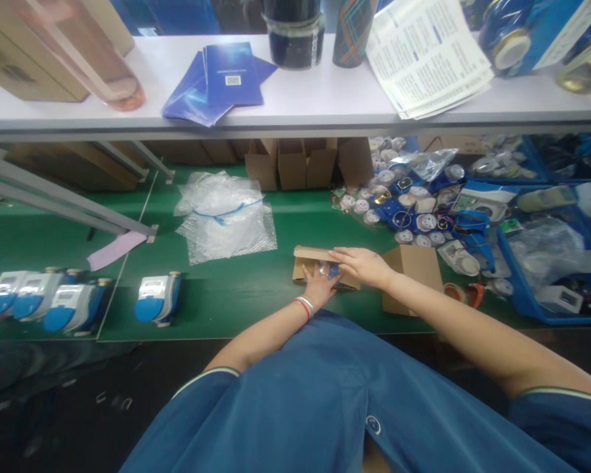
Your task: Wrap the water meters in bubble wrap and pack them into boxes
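Observation:
A small open cardboard box (pixel 309 254) lies on the green table (pixel 217 295) in front of me. My left hand (pixel 319 282), with a red and white band at the wrist, reaches into its near side, fingers around something blue and clear inside. My right hand (pixel 362 264) lies flat across the box's right part, pressing on it. What the box holds is mostly hidden by both hands. Another brown box (pixel 416 269) sits just right of my right hand.
Several blue-and-white meters (pixel 157 297) stand at the left. Bubble wrap bags (pixel 224 217) lie behind the box, folded cartons (pixel 290 161) further back. A heap of round parts (pixel 408 210) and blue bins (pixel 546 263) fill the right. Blue booklets (pixel 224 79) and paper sheets (pixel 428 56) rest on the shelf.

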### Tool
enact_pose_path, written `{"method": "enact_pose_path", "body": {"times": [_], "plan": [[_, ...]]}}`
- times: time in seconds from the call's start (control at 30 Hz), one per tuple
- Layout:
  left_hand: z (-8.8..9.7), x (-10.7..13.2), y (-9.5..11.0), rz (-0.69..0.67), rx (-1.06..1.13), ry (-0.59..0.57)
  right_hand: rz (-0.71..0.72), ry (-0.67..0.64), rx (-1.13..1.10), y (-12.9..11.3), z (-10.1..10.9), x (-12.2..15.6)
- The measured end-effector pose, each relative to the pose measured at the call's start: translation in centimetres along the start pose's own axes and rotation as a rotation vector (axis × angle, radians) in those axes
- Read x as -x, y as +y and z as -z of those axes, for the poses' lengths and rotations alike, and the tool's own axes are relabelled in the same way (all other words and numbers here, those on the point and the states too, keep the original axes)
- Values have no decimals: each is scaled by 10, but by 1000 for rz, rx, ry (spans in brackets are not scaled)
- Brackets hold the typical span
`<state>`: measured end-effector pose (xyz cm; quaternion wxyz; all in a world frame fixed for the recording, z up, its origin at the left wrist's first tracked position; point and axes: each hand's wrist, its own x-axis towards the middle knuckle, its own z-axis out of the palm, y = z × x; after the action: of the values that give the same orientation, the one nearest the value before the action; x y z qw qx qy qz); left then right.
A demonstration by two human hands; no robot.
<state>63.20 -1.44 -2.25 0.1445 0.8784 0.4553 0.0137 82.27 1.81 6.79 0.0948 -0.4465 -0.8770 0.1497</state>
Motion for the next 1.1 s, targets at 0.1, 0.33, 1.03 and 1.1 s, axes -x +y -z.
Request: {"method": "enact_pose_path", "body": {"times": [0.1, 0.33, 1.03, 1.1], "plan": [[2, 1, 1, -10, -14, 22, 9, -130, -167, 3, 6, -8], [3, 8, -1, -37, 40, -59, -51, -264, -113, 3, -22, -10], [24, 7, -100, -450, -154, 33, -101, 52, 220, -14, -109, 23], [27, 5, -101, -477, -158, 4, -98, 38, 212, -12, -108, 22]]}}
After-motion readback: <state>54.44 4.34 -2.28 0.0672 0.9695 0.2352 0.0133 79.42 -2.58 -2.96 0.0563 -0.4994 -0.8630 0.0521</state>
